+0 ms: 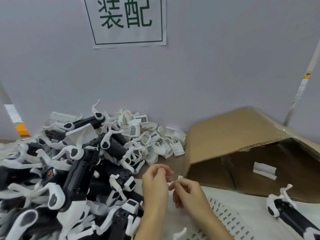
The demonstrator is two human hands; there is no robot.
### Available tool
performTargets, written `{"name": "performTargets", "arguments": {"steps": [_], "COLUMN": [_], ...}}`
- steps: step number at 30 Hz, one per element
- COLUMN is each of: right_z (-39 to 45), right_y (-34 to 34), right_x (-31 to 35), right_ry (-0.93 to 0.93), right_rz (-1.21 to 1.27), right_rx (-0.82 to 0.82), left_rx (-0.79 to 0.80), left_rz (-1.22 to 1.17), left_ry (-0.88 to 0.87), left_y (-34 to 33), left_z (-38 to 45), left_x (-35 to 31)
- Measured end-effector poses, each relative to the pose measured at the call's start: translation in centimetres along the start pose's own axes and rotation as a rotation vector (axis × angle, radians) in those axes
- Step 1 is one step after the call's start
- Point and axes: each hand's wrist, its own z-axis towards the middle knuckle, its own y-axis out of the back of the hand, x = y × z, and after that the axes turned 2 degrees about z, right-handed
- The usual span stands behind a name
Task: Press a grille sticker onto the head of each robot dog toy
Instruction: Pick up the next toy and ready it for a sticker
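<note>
- The left hand (pixel 156 185) and right hand (pixel 187 192) meet just in front of the person, fingers curled in toward each other over a small white piece (pixel 175 180) that shows between the fingertips.
- The right hand seems to pinch that piece; the blur hides whether it is a grille sticker or a head part, and whether the left hand grips it too cannot be told.
- The sticker sheet (pixel 230 217) lies flat on the table under the right forearm, rows of small dark stickers still on it.
- Robot dog toys (pixel 74 172) fill a tangled black-and-white heap on the left; one more robot dog toy (pixel 284 212) lies alone at the right, in front of the tipped cardboard box (pixel 233 135).
- White head parts (pixel 152 135) are piled against the wall, some already showing a grille.
- A sticker is likely feather-light, limp and tacky, so it is best lifted by one corner with a fingertip or nail.
- The toys look like rigid, light plastic with thin legs that snag; holding one by the body or head block seems safest while pressing.
</note>
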Motion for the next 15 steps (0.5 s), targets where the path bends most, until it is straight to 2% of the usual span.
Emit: {"name": "performTargets", "arguments": {"steps": [4, 8, 10, 12, 15], "right_z": [0.0, 0.0, 0.1, 0.3, 0.3], "right_y": [-0.1, 0.0, -0.1, 0.0, 0.0], "right_x": [-0.4, -0.5, -0.6, -0.6, -0.5], "right_ry": [0.046, 0.074, 0.086, 0.077, 0.067], "right_rz": [0.009, 0.012, 0.014, 0.039, 0.063], "right_rx": [-0.019, -0.028, -0.046, -0.053, -0.044], "left_rx": [0.095, 0.125, 0.082, 0.064, 0.253], "left_rz": [0.065, 0.062, 0.148, 0.375, 0.663], "left_ry": [-0.008, -0.029, -0.180, -0.417, -0.566], "left_y": [-0.2, 0.3, 0.8, 1.3, 1.6], "left_z": [-0.2, -0.3, -0.4, -0.8, -1.5], "left_x": [0.1, -0.7, -1.4, -2.6, -4.1]}}
